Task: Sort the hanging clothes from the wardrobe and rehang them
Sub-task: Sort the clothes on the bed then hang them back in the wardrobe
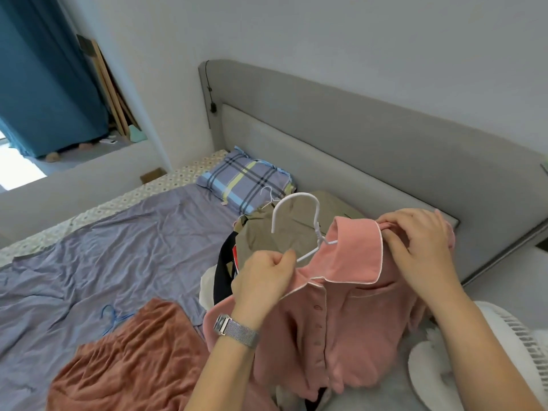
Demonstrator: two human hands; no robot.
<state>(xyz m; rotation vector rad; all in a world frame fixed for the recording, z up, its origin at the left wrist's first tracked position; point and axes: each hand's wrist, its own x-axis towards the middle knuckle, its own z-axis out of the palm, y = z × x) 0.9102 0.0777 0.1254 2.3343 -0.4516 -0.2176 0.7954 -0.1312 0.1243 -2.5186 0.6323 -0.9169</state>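
While the pink shirt is mid-fitting on its hanger, entries run from the fingers outward.

Left fingers: left hand (267, 277) curled, pinching the left arm of the white hanger (299, 223) together with the shirt's front edge, just below the collar.

Right fingers: right hand (421, 247) curled over the right shoulder of the pink shirt (341, 321), gripping the collar fabric there; whether the hanger's right arm is already inside the shoulder cannot be told, it is hidden under cloth and hand.

Hanger: hook upright and free, neck rising out of the collar opening; left arm partly exposed, so the shirt is not fully seated on that side.

Shirt position: held up over the near right part of the bed (89, 247), buttoned placket facing the camera, lower half draped down onto a heap.

Pile behind: beige garment (267, 232) with another white hanger hook showing, plus dark and white pieces under it, just beyond the pink shirt. Judged still unsorted.

Near left: rust-coloured garment (124, 360) lying flat on the sheet, a blue hanger (111, 318) just beside its far edge, apparently not yet on it.

Wristwatch: metal-band watch (234, 329) on left wrist.

Far: plaid pillow (246, 179) against the grey headboard (385, 137).

Progress, judged: early to middle. One shirt being hung; several garments remain on the bed; no wardrobe or rail in view, so nothing visibly rehung.
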